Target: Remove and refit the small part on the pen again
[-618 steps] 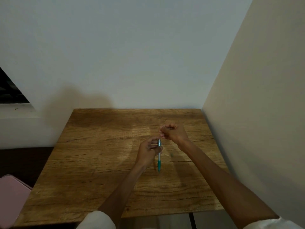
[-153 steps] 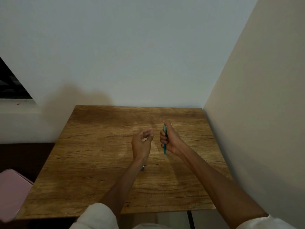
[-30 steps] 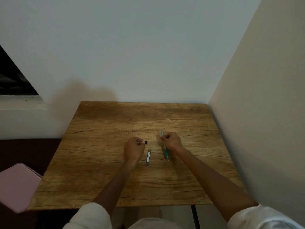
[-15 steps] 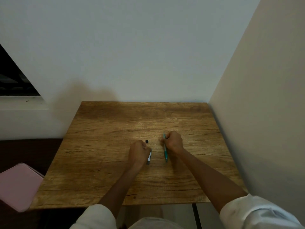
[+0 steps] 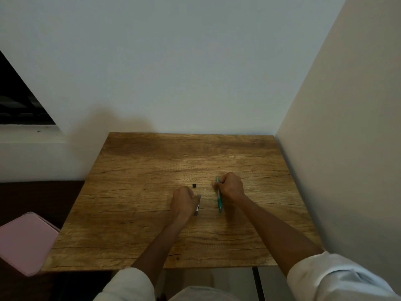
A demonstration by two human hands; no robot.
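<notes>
Grey case (image 5: 198,204) half hidden behind left hand (image 5: 182,202)

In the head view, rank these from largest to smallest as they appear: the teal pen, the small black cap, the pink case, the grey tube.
1. pink case, though cut off by the frame edge
2. teal pen
3. grey tube, partly hidden by the left hand
4. small black cap

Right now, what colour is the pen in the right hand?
Teal green pen, gripped by the right hand; head view.
</notes>
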